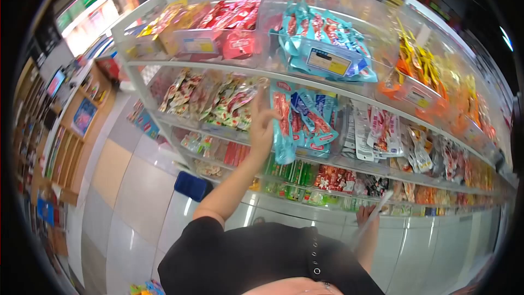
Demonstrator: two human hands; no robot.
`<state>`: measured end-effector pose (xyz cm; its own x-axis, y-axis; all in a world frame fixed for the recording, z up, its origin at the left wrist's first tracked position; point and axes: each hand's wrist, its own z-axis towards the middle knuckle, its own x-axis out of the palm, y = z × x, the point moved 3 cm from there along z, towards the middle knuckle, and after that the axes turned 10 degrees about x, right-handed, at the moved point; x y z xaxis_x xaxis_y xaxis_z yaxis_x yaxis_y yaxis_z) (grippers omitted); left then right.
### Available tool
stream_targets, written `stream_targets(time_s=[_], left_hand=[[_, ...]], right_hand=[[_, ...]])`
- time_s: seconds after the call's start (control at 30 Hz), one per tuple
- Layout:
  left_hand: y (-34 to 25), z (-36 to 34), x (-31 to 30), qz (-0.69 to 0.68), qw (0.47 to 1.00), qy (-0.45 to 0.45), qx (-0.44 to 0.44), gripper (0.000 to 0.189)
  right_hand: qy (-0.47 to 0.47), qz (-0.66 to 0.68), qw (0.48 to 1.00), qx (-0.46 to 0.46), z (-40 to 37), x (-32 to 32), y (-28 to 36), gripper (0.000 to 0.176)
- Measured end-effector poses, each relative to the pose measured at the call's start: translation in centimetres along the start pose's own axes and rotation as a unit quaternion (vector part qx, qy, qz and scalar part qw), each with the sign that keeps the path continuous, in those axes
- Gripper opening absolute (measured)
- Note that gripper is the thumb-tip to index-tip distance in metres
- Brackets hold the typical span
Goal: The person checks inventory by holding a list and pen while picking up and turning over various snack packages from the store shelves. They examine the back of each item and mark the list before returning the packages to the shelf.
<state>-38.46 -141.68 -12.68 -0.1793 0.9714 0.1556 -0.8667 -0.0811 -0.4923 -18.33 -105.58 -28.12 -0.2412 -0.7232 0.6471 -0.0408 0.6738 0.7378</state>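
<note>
My left hand is raised at the second shelf, its thumb and fingers at the left edge of a long light-blue snack packet with a red sausage-like print. The packet stands upright in front of a bin of similar blue packets, and my fingers look closed on its edge. Low on the right, my right hand is beside the lower shelves. Its fingers are curled by a whitish, translucent strip, blurred, which it seems to hold; what kind of thing it is I cannot make out.
Clear bins of packaged snacks fill the shelving: red packets, more blue packets behind a price tag, orange packets, white packets. A dark blue container stands on the tiled floor. A wooden counter is at left.
</note>
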Motion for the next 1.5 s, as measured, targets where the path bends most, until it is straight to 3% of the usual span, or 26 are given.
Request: stream_targets(time_s=[0.1, 0.13, 0.23, 0.37, 0.4, 0.47, 0.5, 0.53, 0.57, 0.63, 0.73, 0.83, 0.87, 0.97, 1.0, 1.1, 1.17, 1.23, 1.3, 1.33, 1.43, 1.5], left_hand=[[1.5, -3.4, 0.6, -0.194, 0.968, 0.007, -0.162, 0.019], [-0.3, -3.1, 1.0, -0.159, 0.977, 0.031, -0.142, 0.016], [-1.3, -5.3, 1.7, -0.224, 0.934, 0.077, -0.268, 0.014], [-3.7, -6.5, 1.9, -0.187, 0.917, 0.273, -0.225, 0.017], [-3.6, -7.6, 2.1, -0.23, 0.9, 0.27, -0.252, 0.019], [-3.4, -8.5, 2.0, -0.211, 0.876, 0.271, -0.338, 0.019], [-3.5, -9.6, 1.7, -0.2, 0.859, 0.268, -0.389, 0.019], [-4.0, -9.4, 2.3, -0.268, 0.839, 0.216, -0.421, 0.026], [-5.0, -9.6, 2.7, -0.357, 0.791, 0.166, -0.469, 0.039], [-7.6, -8.9, 3.0, -0.301, 0.833, 0.168, -0.433, 0.055], [-6.6, -12.6, 2.9, -0.217, 0.794, 0.281, -0.494, 0.067], [-9.1, -13.1, 2.2, -0.299, 0.663, 0.265, -0.633, 0.07], [-9.6, -12.9, 1.9, -0.336, 0.66, 0.216, -0.636, 0.052], [-9.8, -14.2, 1.1, -0.445, 0.539, 0.087, -0.71, 0.045], [-10.4, -14.1, 1.1, -0.414, 0.56, 0.104, -0.71, 0.032], [-9.8, -14.9, 0.3, -0.442, 0.562, 0.182, -0.675, 0.03], [-10.2, -15.0, -0.2, -0.367, 0.569, 0.249, -0.693, 0.036], [-11.7, -14.3, 0.0, -0.29, 0.613, 0.305, -0.669, 0.042], [-13.4, -13.2, 0.8, -0.212, 0.691, 0.344, -0.599, 0.05], [-12.9, -14.0, 0.4, -0.188, 0.746, 0.314, -0.556, 0.052], [-14.5, -12.9, 0.0, 0.022, 0.761, 0.473, -0.443, 0.045], [-16.7, -11.8, 0.3, 0.051, 0.787, 0.452, -0.416, 0.039]], right_hand=[[0.195, 0.169, 0.965, 0.047, 2.9, 9.8, -0.8, 0.037], [0.251, 0.207, 0.942, 0.08, 3.7, 12.8, -1.0, 0.035], [0.337, 0.245, 0.897, 0.147, 6.1, 19.7, -1.8, 0.032], [0.431, 0.226, 0.856, 0.176, 8.1, 19.4, -3.4, 0.038], [0.443, 0.224, 0.85, 0.178, 9.5, 18.4, -4.1, 0.041], [0.19, 0.145, 0.949, 0.204, 6.4, 22.0, -1.4, 0.04], [0.051, 0.101, 0.969, 0.22, 4.8, 22.6, -0.9, 0.04], [0.113, 0.049, 0.965, 0.233, 5.5, 21.3, -1.5, 0.044], [0.102, 0.077, 0.963, 0.239, 6.0, 19.8, -2.2, 0.044], [0.129, 0.087, 0.952, 0.265, 5.6, 19.3, -1.7, 0.045], [0.128, 0.109, 0.961, 0.221, 6.7, 18.6, -1.9, 0.045], [0.101, 0.072, 0.972, 0.2, 7.2, 17.8, -1.9, 0.044], [0.078, 0.054, 0.979, 0.18, 7.3, 17.6, -1.7, 0.042], [0.088, -0.05, 0.99, 0.097, 6.4, 18.3, -0.3, 0.041], [0.082, -0.037, 0.992, 0.089, 6.1, 18.6, -0.1, 0.042], [0.107, -0.076, 0.988, 0.081, 5.5, 18.8, 0.9, 0.042], [0.111, -0.127, 0.981, 0.096, 5.1, 18.9, 1.5, 0.041], [0.129, -0.162, 0.973, 0.1, 4.8, 18.8, 1.8, 0.04], [0.163, -0.182, 0.965, 0.094, 4.5, 18.7, 1.7, 0.036], [0.155, -0.159, 0.971, 0.086, 4.4, 18.6, 1.4, 0.037], [0.143, -0.085, 0.982, 0.092, 4.1, 18.5, 0.1, 0.038], [0.142, -0.028, 0.981, 0.13, 4.1, 18.3, -0.7, 0.039]])
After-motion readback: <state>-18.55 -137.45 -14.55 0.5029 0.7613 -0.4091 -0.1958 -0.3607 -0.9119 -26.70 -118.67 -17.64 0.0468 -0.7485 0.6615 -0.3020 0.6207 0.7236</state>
